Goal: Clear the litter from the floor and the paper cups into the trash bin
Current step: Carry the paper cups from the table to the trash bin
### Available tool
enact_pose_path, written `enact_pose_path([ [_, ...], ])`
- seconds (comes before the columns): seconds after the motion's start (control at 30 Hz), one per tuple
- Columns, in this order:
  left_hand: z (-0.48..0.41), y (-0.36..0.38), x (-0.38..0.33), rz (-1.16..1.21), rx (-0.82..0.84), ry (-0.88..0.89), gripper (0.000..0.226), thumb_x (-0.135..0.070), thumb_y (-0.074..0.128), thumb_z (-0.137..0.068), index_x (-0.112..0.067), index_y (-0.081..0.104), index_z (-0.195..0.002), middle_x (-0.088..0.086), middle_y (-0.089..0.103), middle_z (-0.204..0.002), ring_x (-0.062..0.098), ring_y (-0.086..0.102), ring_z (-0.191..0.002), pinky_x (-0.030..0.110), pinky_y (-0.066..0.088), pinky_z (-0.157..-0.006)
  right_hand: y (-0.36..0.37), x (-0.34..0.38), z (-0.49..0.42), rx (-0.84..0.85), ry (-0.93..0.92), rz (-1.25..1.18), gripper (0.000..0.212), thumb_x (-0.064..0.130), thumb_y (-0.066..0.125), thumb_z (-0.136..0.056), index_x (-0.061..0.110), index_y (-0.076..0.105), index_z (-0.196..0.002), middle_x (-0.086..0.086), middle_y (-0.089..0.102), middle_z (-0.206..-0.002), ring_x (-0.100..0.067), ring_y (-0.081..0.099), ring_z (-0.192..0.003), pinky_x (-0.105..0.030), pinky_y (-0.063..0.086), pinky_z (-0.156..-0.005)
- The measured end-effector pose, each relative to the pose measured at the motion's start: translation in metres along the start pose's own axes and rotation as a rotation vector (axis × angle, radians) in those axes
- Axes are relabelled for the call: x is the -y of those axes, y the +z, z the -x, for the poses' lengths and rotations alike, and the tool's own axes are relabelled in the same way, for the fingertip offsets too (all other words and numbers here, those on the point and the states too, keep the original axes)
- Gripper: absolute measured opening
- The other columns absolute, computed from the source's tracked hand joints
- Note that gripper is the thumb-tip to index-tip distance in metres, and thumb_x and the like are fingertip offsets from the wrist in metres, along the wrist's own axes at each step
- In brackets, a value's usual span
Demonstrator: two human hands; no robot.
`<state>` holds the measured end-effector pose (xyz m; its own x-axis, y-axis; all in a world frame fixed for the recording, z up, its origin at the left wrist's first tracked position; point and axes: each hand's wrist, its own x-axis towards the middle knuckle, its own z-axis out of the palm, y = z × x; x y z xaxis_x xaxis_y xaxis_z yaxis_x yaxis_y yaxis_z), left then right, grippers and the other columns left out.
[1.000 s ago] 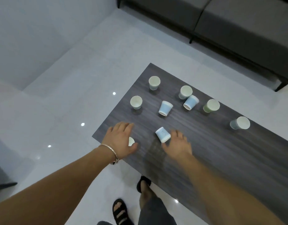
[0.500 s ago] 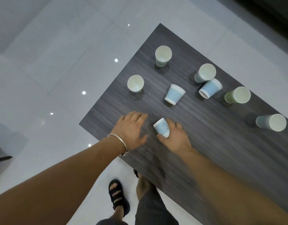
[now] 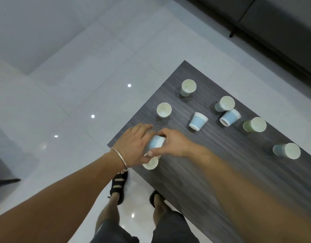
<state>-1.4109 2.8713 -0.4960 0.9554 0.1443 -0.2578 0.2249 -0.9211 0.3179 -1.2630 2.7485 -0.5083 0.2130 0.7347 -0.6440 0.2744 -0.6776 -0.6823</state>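
Left hand [image 3: 133, 146], bracelet [image 3: 118, 156] on wrist, has slid right since half a second ago and now meets the right hand at the near-left corner of the table [image 3: 221, 181]. Its fingers are straight and pressed together, lying over the white cup [image 3: 151, 163]. Thumb hidden, so can't tell if it grips. The white cup's rim pokes out below the hands; before, it was fully covered. Blue cup [image 3: 155, 142] was upright on the table; now it is tilted and raised just above the white cup, touching the left fingers. Right hand [image 3: 174, 142] pinches it, thumb below and fingers curled over the top. There is a small print on the blue cup, too blurred to read. Other cups are unmoved further right, from the pale cup [image 3: 164, 110] to the grey cup [image 3: 286, 151].
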Motion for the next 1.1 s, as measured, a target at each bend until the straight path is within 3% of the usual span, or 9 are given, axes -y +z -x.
enact_pose_path([
  [0.1,0.020,0.013,0.022,0.071,0.034,-0.035,0.067,-0.050,0.066,-0.071,-0.016,0.051,-0.127,0.003,0.058,-0.114,0.024,0.057,-0.102,0.037,0.047,-0.086,0.025,0.009,-0.007,-0.015,0.001,-0.050,0.086,0.079,0.073,-0.042,0.034,0.056,-0.113,0.018,0.063,-0.105,0.000,0.060,-0.096,-0.027,0.052,-0.085],
  [0.2,0.042,0.027,0.050,0.093,0.113,-0.163,0.067,-0.057,0.057,-0.073,-0.026,0.042,-0.131,-0.001,0.057,-0.109,0.022,0.057,-0.095,0.034,0.048,-0.080,0.054,-0.003,-0.008,-0.099,0.056,-0.087,0.103,0.085,0.065,-0.054,0.032,0.041,-0.140,0.013,0.054,-0.131,-0.002,0.053,-0.115,-0.033,0.046,-0.101],
  [0.3,0.073,0.041,0.084,0.192,0.124,-0.295,0.068,-0.050,0.061,-0.073,-0.028,0.038,-0.134,0.000,0.054,-0.110,0.022,0.055,-0.095,0.030,0.047,-0.076,0.089,-0.024,-0.019,-0.196,0.159,0.166,0.103,0.073,0.065,-0.070,0.030,0.019,-0.152,0.001,0.031,-0.151,-0.020,0.035,-0.135,-0.041,0.038,-0.107],
  [0.43,0.103,0.055,0.124,0.256,0.099,-0.360,0.065,-0.039,0.066,-0.074,-0.019,0.042,-0.131,0.002,0.053,-0.117,0.020,0.053,-0.098,0.024,0.040,-0.076,0.139,-0.041,-0.039,-0.102,0.300,0.491,0.112,0.064,0.072,-0.069,0.037,0.001,-0.152,-0.002,0.013,-0.156,-0.032,0.026,-0.137,-0.047,0.042,-0.102],
  [0.53,0.113,0.059,0.143,0.258,0.115,-0.343,0.072,-0.038,0.065,-0.077,-0.020,0.031,-0.139,0.004,0.050,-0.121,0.022,0.053,-0.098,0.028,0.045,-0.079,0.161,-0.048,-0.050,-0.081,0.372,0.540,0.094,0.052,0.072,-0.078,0.032,0.015,-0.149,-0.007,0.024,-0.149,-0.032,0.036,-0.130,-0.046,0.047,-0.097],
  [0.67,0.109,0.045,0.143,0.338,0.121,-0.256,0.091,-0.032,0.064,-0.080,-0.038,0.004,-0.149,0.005,0.044,-0.114,0.024,0.052,-0.092,0.034,0.050,-0.081,0.156,-0.035,-0.046,-0.178,0.386,0.523,0.058,0.035,0.064,-0.086,0.019,0.038,-0.135,-0.007,0.040,-0.134,-0.029,0.044,-0.120,-0.040,0.048,-0.091],
  [0.87,0.074,-0.011,0.113,0.300,0.055,-0.091,0.067,-0.032,0.066,-0.076,-0.026,0.035,-0.136,0.008,0.050,-0.118,0.030,0.055,-0.098,0.039,0.049,-0.083,0.111,0.028,-0.002,-0.433,0.340,0.434,0.063,0.032,0.062,-0.085,0.019,0.035,-0.140,-0.007,0.040,-0.134,-0.030,0.044,-0.118,-0.043,0.047,-0.088],
  [1.0,0.060,-0.050,0.079,0.206,-0.029,0.060,0.070,-0.034,0.067,-0.077,-0.022,0.036,-0.139,0.003,0.048,-0.134,0.030,0.052,-0.108,0.040,0.047,-0.089,0.094,0.064,0.049,-0.593,0.318,0.392,0.062,0.031,0.063,-0.085,0.020,0.035,-0.139,-0.004,0.042,-0.132,-0.028,0.045,-0.114,-0.035,0.041,-0.080],
  [1.1,0.058,-0.071,0.044,0.138,-0.045,0.183,0.073,-0.035,0.067,-0.076,-0.023,0.035,-0.141,0.002,0.049,-0.135,0.030,0.051,-0.108,0.039,0.046,-0.088,0.094,0.073,0.099,-0.647,0.350,0.337,0.062,0.032,0.064,-0.084,0.020,0.037,-0.138,-0.004,0.041,-0.133,-0.028,0.045,-0.116,-0.037,0.043,-0.087],
])
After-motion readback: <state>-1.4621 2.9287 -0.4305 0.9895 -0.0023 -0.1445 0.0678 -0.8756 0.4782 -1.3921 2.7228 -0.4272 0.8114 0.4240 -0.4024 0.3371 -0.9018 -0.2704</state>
